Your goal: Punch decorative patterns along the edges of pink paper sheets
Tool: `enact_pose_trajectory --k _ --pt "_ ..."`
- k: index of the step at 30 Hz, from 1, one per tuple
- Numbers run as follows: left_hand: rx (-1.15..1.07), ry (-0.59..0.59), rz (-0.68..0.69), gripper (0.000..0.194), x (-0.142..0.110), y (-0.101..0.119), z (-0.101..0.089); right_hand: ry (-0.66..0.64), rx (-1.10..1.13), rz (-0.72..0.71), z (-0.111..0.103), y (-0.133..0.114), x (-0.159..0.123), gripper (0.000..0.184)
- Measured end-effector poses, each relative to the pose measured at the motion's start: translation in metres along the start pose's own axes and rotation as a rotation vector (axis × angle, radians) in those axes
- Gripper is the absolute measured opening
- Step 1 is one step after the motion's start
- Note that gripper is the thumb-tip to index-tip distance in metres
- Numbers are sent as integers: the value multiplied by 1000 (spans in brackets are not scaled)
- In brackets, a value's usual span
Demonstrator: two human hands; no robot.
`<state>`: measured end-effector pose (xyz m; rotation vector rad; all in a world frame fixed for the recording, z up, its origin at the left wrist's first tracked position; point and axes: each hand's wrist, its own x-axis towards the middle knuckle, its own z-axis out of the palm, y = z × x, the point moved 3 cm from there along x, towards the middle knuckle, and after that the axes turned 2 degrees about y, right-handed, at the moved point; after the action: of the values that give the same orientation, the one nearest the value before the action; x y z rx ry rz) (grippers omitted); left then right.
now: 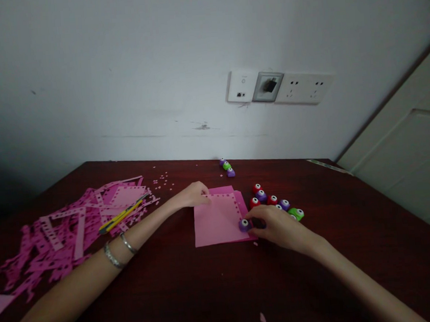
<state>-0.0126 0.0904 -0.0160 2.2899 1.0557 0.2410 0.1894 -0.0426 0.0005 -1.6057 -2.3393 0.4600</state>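
A pink paper sheet [216,220] lies on the dark red table [194,290], with small holes punched along its top and right edges. My left hand [194,194] rests closed on the sheet's top left corner, pinning it down. My right hand [274,227] grips a small purple punch [244,224] set on the sheet's lower right edge. Two silver bangles [118,249] circle my left wrist.
Several red, purple and green punches [275,202] cluster right of the sheet; three more punches [226,166] sit near the wall. A heap of pink paper scraps [58,235] with a yellow knife [121,215] lies at left. Wall sockets [279,86] hang above.
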Motion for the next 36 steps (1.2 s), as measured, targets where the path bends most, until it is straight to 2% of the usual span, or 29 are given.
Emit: enact_pose_trajectory --k 3,7,9,12,14,16,18,20,23,26,32,36 --pt "231 83 -47 22 -3 7 6 1 -3 -2 0 0 0 27" --pt "558 298 2 34 -13 23 9 12 -14 -1 0 -3 -1 27" --pt "611 343 53 32 -18 32 10 20 -13 -3 -3 -5 -2 28" --pt "498 318 91 23 -21 42 10 41 36 12 -12 -6 -2 25" --pt "365 254 88 22 -21 46 11 73 107 80 -20 -3 -1 22" --pt "241 150 115 27 -20 51 14 43 208 211 -25 3 1 26" --pt "117 15 150 30 -19 57 19 -109 321 332 -24 6 3 35" --pt "-14 -119 118 29 -16 62 24 -293 399 387 -20 7 6 43" --pt "-145 -318 30 32 -12 68 30 -450 445 384 -14 6 11 48" --pt "-169 -472 -2 38 -7 72 36 -507 459 379 -8 9 18 50" --pt "-280 -629 -48 54 1 70 43 -576 449 370 -1 15 28 48" --pt "-314 -723 -84 50 5 68 48 -621 436 360 -2 13 30 47"
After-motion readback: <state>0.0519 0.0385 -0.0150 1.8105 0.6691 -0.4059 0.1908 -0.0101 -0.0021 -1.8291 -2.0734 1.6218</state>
